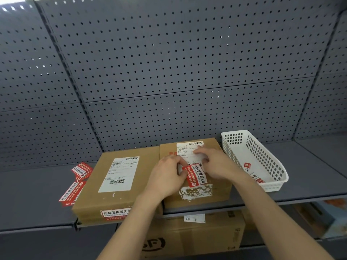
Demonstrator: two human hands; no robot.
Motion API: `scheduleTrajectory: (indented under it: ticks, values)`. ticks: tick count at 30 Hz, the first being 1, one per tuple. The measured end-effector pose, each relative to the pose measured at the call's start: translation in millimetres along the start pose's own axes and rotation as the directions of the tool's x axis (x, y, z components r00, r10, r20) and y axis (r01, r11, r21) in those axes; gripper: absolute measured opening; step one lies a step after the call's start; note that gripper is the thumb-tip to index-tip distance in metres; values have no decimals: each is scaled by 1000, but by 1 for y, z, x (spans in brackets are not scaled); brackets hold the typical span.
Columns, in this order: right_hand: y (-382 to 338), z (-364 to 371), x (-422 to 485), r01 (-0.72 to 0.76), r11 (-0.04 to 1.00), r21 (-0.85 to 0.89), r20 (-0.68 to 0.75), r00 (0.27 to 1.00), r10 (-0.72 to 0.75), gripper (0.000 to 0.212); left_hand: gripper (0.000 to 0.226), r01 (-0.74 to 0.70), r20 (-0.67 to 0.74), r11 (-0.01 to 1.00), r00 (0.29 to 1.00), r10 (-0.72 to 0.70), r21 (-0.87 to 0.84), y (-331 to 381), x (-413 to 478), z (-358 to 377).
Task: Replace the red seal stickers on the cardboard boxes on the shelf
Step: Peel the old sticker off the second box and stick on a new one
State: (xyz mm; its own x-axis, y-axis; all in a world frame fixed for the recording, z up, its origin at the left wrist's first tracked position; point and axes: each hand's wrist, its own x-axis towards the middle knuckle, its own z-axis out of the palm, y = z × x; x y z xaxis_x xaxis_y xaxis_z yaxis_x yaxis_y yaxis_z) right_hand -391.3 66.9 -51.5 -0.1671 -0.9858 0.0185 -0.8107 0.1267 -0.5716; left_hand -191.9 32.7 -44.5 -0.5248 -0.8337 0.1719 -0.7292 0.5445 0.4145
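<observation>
Lowest in the frame, two bare forearms reach up from the bottom edge; between them, on a lower level, stands a large carton (193,239) with a dark logo. Above it runs the front lip of the grey shelf (28,194); at lower centre-left the left box (90,194) bears a red seal sticker (115,213) folded over its front edge and a white label (120,173) on top. Right of centre, the right box (219,190) shows torn white residue (195,192) near its front; just above this the left hand (167,175) pinches the left end of a loose red sticker (195,175) between thumb and fingers; the right hand (214,164) lies with fairly straight fingers on that box's shipping label (187,147). Spare stickers (75,181) lie at left; a white basket (266,158) at right holds more; the pegboard (169,62) fills the upper frame.
</observation>
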Motion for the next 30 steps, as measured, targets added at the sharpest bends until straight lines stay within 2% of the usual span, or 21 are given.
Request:
scheduleTrajectory:
  ticks: [3,6,13,20,30]
  values:
    - [8,-1,0,63,995,81,-26,998,-61,30,25,26,11,1000,1000,-26,-2,2,0,-2]
    - [9,-3,-1,101,989,110,-35,995,-97,21,24,36,15,999,999,-36,-12,3,-1,-1]
    - [1,-2,-7,104,984,146,-92,992,-91,16,24,44,9,999,999,-43,-31,5,-2,-1]
    - [-4,7,4,101,988,114,-47,994,-97,4,20,57,25,997,998,-56,-59,3,0,-3]
    - [-3,13,7,93,988,124,-112,991,-79,5,21,88,12,988,996,-87,-129,-2,-1,-2]
